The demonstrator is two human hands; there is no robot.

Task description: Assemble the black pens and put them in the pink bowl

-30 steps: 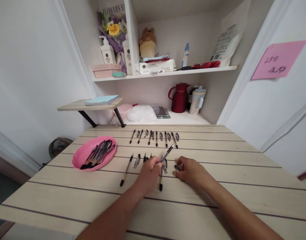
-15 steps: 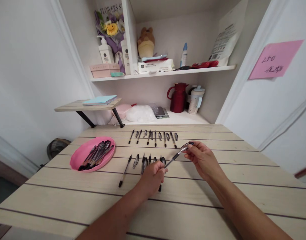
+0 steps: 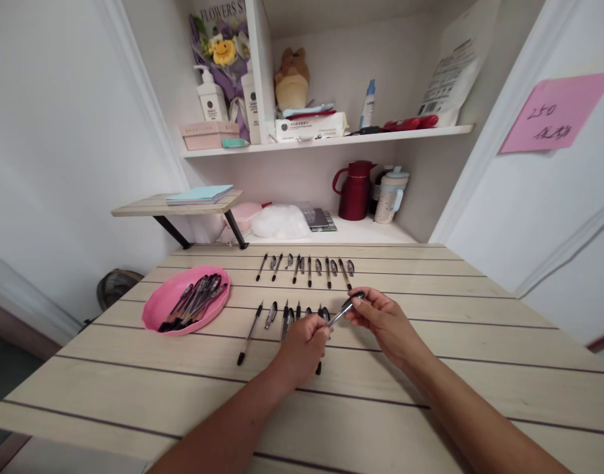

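My left hand [image 3: 302, 342] is closed round the lower end of a black pen [image 3: 342, 311], which slants up to the right. My right hand [image 3: 381, 319] pinches a pen cap [image 3: 357, 296] at the pen's upper tip. Both hands hover just above the wooden table [image 3: 430, 382]. Under them lies a near row of pens and caps [image 3: 272, 316]. A far row of pens and caps [image 3: 306, 268] lies behind. A pink tray [image 3: 158, 309] at the left holds several capped pens.
A small raised wooden shelf [image 3: 178, 207] with a light blue notebook stands at the table's back left. Behind the table an alcove holds a red jug [image 3: 354, 191], a white cup, a plastic bag, and an upper shelf with bottles, boxes and a plush toy. A pink note [image 3: 553, 115] hangs at the right.
My right hand lifted a cap from the table and brought it to the tip of the pen in my left hand. The pen now sits lower and the hands are closer together.
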